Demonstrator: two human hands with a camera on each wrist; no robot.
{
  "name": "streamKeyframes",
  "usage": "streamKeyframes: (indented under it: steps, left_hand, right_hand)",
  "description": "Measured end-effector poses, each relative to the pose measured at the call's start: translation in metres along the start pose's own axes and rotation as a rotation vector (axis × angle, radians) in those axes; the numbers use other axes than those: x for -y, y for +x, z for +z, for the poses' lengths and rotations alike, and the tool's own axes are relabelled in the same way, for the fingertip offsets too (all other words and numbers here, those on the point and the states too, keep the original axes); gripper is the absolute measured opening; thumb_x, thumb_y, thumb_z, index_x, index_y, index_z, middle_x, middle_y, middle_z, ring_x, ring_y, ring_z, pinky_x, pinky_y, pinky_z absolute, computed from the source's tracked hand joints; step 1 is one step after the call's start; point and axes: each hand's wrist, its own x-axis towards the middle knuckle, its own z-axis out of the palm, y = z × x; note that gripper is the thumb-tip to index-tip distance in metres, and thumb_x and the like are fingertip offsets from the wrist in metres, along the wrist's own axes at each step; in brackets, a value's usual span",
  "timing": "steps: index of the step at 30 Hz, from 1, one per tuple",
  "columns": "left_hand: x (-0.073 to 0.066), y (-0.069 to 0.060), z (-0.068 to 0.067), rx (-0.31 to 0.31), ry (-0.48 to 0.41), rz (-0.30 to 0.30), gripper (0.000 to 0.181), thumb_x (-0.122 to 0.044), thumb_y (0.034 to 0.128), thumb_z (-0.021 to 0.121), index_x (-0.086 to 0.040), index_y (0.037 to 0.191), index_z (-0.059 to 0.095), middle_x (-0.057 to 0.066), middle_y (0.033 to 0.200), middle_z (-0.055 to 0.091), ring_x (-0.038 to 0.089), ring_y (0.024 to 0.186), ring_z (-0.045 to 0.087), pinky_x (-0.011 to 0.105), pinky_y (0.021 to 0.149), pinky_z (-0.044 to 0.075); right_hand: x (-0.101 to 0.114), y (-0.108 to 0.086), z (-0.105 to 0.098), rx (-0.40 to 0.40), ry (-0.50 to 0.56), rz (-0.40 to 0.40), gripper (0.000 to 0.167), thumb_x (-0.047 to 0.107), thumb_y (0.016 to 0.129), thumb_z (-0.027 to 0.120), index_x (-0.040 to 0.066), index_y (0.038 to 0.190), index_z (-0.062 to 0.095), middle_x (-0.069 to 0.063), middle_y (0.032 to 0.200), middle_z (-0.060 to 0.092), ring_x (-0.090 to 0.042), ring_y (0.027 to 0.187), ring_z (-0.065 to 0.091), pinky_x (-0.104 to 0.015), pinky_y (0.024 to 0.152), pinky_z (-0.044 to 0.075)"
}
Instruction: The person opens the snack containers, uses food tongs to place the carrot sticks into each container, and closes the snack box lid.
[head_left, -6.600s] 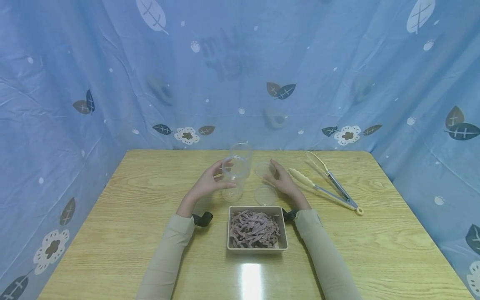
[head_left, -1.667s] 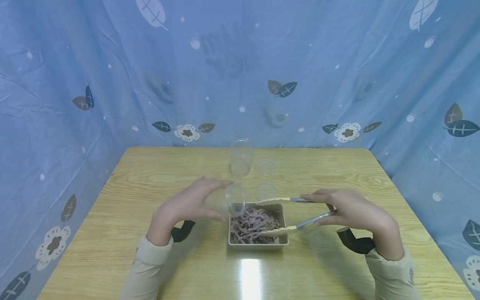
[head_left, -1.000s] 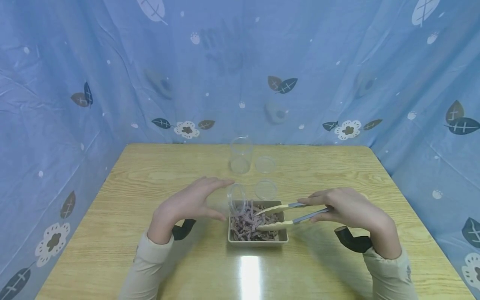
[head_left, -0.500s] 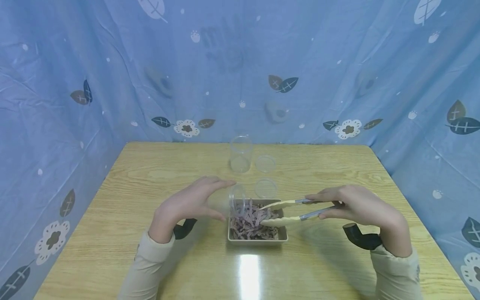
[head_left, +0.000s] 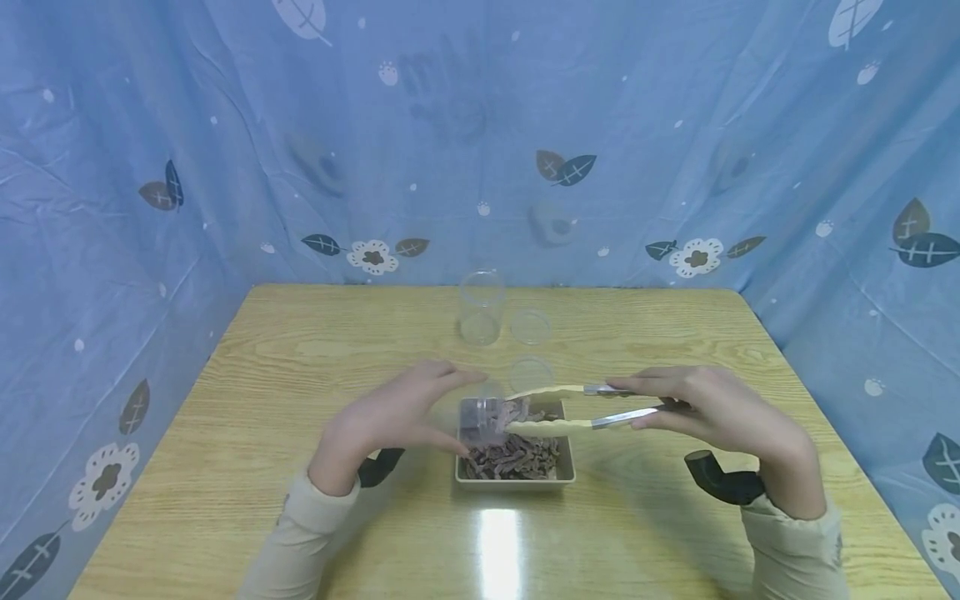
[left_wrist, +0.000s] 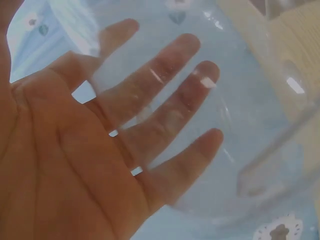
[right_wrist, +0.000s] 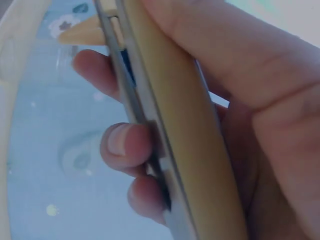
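Note:
My left hand [head_left: 401, 412] grips a clear plastic jar [head_left: 483, 417] between thumb and fingers, tilted on its side above the tray with its mouth to the right. In the left wrist view, fingers [left_wrist: 170, 110] show through the jar's transparent wall. My right hand [head_left: 708, 408] holds tongs [head_left: 551, 427] with pale yellow tips and metal arms; in the right wrist view its fingers wrap the tongs' handle [right_wrist: 185, 130]. Between the tips, at the jar's mouth, are brownish-purple strips [head_left: 513, 411], like shredded meat. More strips [head_left: 517, 458] lie in the beige rectangular tray [head_left: 517, 482] below.
A second clear jar [head_left: 481, 321] stands upright at the back of the wooden table [head_left: 337, 333]. Two clear round lids lie right of it, a far lid [head_left: 531, 327] and a near lid [head_left: 532, 372]. A blue patterned curtain [head_left: 480, 125] surrounds the table.
The tongs came off the table into my right hand, dipped into the tray and rose with strips. The jar, lifted earlier by my left hand, has tipped further toward the tongs.

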Motion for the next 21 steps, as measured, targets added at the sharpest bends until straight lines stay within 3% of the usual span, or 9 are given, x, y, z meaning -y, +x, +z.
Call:
streamKeyframes:
  steps: [8, 21]
  left_hand:
    - [-0.007, 0.005, 0.005, 0.019, 0.032, 0.07, 0.087, -0.055, 0.0686, 0.072, -0.024, 0.142, 0.037, -0.002, 0.135, 0.047, 0.014, 0.122, 0.044, 0.033, 0.103, 0.039]
    - [-0.01, 0.003, 0.005, 0.023, 0.046, 0.066, 0.087, -0.055, 0.0686, 0.072, -0.023, 0.142, 0.037, -0.001, 0.131, 0.049, 0.014, 0.118, 0.046, 0.033, 0.099, 0.042]
  right_hand:
    - [0.016, 0.007, 0.007, -0.036, -0.052, -0.031, 0.047, 0.032, 0.085, 0.066, 0.03, 0.13, 0.053, 0.014, 0.116, 0.062, 0.008, 0.08, 0.057, -0.021, 0.07, 0.052]
    - [0.022, 0.006, 0.01, -0.029, -0.08, 0.003, 0.049, 0.036, 0.083, 0.067, 0.029, 0.13, 0.054, 0.012, 0.113, 0.063, 0.009, 0.074, 0.056, -0.021, 0.065, 0.051]
